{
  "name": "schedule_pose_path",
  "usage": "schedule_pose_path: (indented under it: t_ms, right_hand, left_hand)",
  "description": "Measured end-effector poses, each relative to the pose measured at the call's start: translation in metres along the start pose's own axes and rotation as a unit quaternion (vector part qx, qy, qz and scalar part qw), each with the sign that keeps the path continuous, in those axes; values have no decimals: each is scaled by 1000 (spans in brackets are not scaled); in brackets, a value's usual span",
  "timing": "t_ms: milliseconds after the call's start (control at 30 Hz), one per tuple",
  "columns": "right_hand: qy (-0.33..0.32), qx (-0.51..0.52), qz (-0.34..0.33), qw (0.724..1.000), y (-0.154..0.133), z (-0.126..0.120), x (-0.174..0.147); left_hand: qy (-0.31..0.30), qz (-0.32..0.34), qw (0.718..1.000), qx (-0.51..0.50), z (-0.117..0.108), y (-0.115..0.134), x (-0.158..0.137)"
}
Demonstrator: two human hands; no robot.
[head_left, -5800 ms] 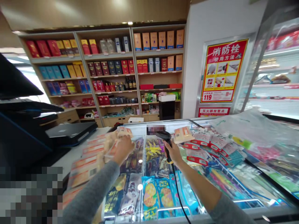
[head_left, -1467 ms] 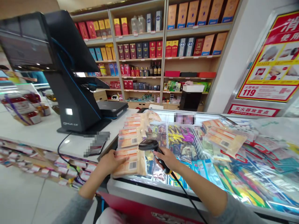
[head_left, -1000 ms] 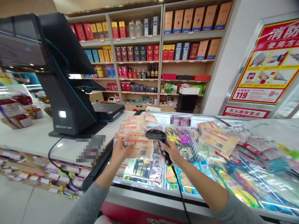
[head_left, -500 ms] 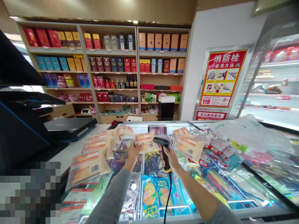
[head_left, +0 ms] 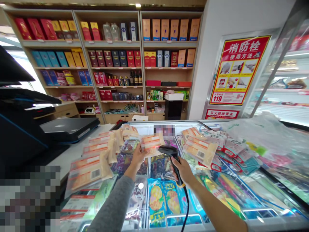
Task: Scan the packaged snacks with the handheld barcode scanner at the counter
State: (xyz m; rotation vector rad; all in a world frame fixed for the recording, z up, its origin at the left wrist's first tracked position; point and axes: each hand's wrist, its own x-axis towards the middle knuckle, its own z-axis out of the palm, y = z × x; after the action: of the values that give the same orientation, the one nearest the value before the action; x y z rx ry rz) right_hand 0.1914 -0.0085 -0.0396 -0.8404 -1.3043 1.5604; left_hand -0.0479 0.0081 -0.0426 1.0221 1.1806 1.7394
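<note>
My left hand [head_left: 138, 158] grips the left edge of a flat food packet [head_left: 152, 141] in clear wrap with an orange-and-white label. In my right hand [head_left: 182, 170] is a black barcode scanner [head_left: 169, 149], its head close to the packet's lower right corner and its cable hanging down. Similar packets [head_left: 90, 170] lie in an overlapping row left of my left hand. More of the same packets [head_left: 199, 149] lie to the right of the scanner. Beneath both hands is a lit chest freezer [head_left: 169, 224] holding bagged frozen goods.
On the left counter stands a dark flat weighing scale [head_left: 72, 127]. Red-and-white packs [head_left: 238, 151] and a crumpled clear plastic bag [head_left: 263, 132] lie on the right. Beyond the freezer stand shelves [head_left: 108, 42] of boxes and bottles. A red notice [head_left: 238, 69] hangs on the wall.
The view has tilted down and shifted slightly. My left hand still holds the packet. The scanner's handle now leans more to the right, with its head still beside the packet.
</note>
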Motion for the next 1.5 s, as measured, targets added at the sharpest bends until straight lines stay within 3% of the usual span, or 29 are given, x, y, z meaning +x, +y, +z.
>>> schedule_pose_path:
  t_ms: [300,467,600,700,800,967,1100,1200,1267,1433,1500]
  right_hand:
    - [26,2,-7,1000,0,0,1]
    - [23,0,-61,998,-3,6,1]
    - [58,37,-107,992,-18,7,-2]
    - [113,61,-162,978,-36,-5,-6]
    - [168,52,-210,962,-55,-34,-12]
    - [284,-4,-251,925,-75,-114,-27]
    - [372,-57,-251,892,-69,-176,-41]
    - [391,-55,-261,881,-57,-201,-44]
    - [385,-40,-268,882,-51,-207,-44]
    - [374,-35,-238,896,-53,-200,-41]
    - [337,-37,-225,913,-59,-188,-40]
  left_hand:
    - [18,20,998,48,4,5,-3]
    - [38,59,979,192,6,4,1]
    - [21,81,984,157,21,4,-5]
    - [-5,69,992,103,58,3,-19]
    - [-53,40,995,70,119,2,-35]
    - [-116,62,989,67,230,-16,-59]
    - [-202,108,964,137,277,-52,-80]
    - [-207,214,928,224,284,-73,-88]
    - [-208,249,909,262,283,-75,-88]
    - [-238,256,891,290,274,-49,-85]
    - [-242,267,885,295,261,-33,-82]
